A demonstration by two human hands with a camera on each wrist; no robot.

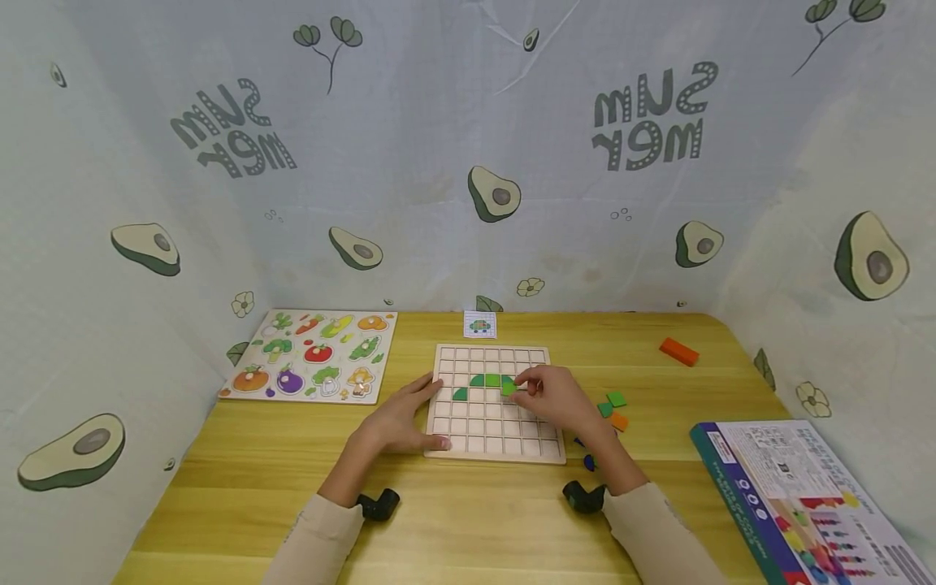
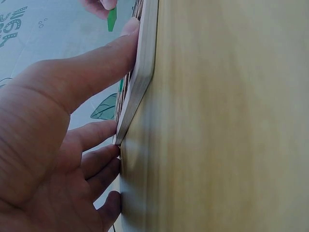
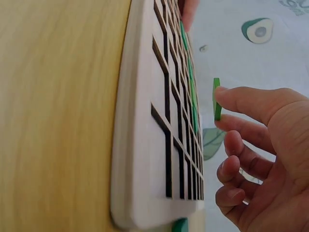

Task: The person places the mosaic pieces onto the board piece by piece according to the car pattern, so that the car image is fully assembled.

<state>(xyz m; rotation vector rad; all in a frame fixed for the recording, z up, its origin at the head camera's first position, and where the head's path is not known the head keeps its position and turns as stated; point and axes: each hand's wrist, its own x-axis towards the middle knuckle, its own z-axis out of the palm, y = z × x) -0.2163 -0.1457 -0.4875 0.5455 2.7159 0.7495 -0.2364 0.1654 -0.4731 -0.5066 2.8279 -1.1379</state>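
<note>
A square wooden grid board [image 1: 475,445] lies in the middle of the table, with several green pieces set in its upper cells. One is a light green square [image 1: 493,380]; beside it sits a darker rounded piece [image 1: 478,380], and another rounded piece [image 1: 460,394] lies lower left. My left hand [image 1: 398,418] rests at the board's left edge, thumb on its front corner and fingers along the side. Above the board, my right hand [image 1: 557,396] pinches a light green piece [image 3: 217,99] between thumb and forefinger; in the right wrist view it is clear of the surface.
Loose green, orange and blue pieces [image 1: 617,399] lie right of the board. A small picture card [image 1: 479,325] is behind it. At left lies a vegetable puzzle [image 1: 307,357]; at right, an orange block [image 1: 679,352] and a large box [image 1: 797,496].
</note>
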